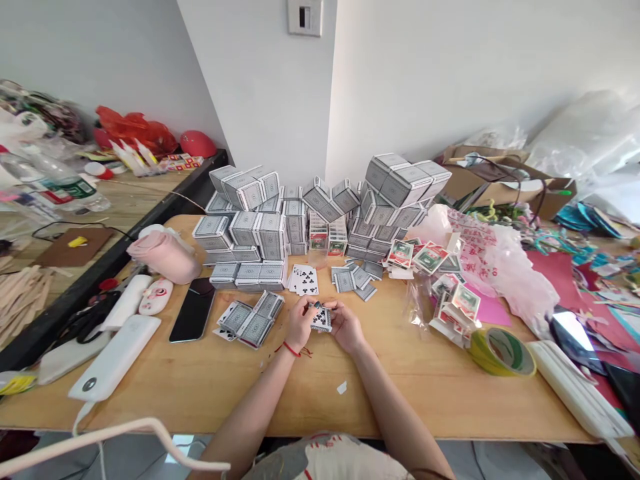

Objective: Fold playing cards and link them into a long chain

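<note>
At the middle of the counter point(210, 387), both forearms reach forward, wrists angled inward, left hand point(299, 325) and right hand point(345, 325) meeting, fingers curled, pinching a small deck of cards point(321, 317) between them, just above the wood.

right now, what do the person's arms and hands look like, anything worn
No sleeves or gloves show. The left hand has a thin red string bracelet at its wrist, with loose ends; the right hand wears nothing that shows.
</note>
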`<state>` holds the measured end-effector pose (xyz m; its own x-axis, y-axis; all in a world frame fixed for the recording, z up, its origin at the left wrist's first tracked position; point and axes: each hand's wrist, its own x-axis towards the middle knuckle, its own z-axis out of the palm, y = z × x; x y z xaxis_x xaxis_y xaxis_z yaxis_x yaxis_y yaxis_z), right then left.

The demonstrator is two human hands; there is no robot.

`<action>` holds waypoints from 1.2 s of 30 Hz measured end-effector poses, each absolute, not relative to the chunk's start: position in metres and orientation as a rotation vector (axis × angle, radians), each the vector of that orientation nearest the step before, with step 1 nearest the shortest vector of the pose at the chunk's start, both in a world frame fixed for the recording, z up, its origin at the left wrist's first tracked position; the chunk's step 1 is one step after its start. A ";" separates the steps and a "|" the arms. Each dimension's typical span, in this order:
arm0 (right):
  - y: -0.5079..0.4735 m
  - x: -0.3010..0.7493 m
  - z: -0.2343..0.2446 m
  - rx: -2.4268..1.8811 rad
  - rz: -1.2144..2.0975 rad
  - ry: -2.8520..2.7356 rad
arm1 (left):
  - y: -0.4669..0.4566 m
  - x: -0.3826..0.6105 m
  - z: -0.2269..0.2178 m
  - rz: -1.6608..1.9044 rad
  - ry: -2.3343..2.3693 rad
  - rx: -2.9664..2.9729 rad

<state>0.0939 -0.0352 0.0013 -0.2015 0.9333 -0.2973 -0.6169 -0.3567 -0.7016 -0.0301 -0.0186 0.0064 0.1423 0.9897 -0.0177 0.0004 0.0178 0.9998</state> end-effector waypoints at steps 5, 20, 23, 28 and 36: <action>-0.033 0.093 0.001 -0.882 1.817 -0.528 | -0.020 -0.031 0.009 1.104 1.110 1.265; -0.029 0.093 -0.022 -0.951 1.517 -0.611 | -0.009 -0.031 0.005 1.087 1.214 1.371; -0.029 0.093 -0.019 -0.937 1.568 -0.653 | -0.010 -0.028 0.000 1.131 1.264 1.368; -0.026 0.097 -0.009 -0.922 1.787 -0.812 | -0.012 -0.029 -0.006 1.157 1.252 1.355; -0.027 0.097 -0.011 -0.957 1.685 -1.066 | -0.017 -0.028 0.001 1.204 1.270 1.555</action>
<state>0.0973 -0.0274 -0.0113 -0.2988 0.9439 -0.1402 -0.2773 -0.2265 -0.9337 -0.0283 -0.0169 0.0011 0.0518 0.9804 0.1901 0.2424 -0.1970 0.9500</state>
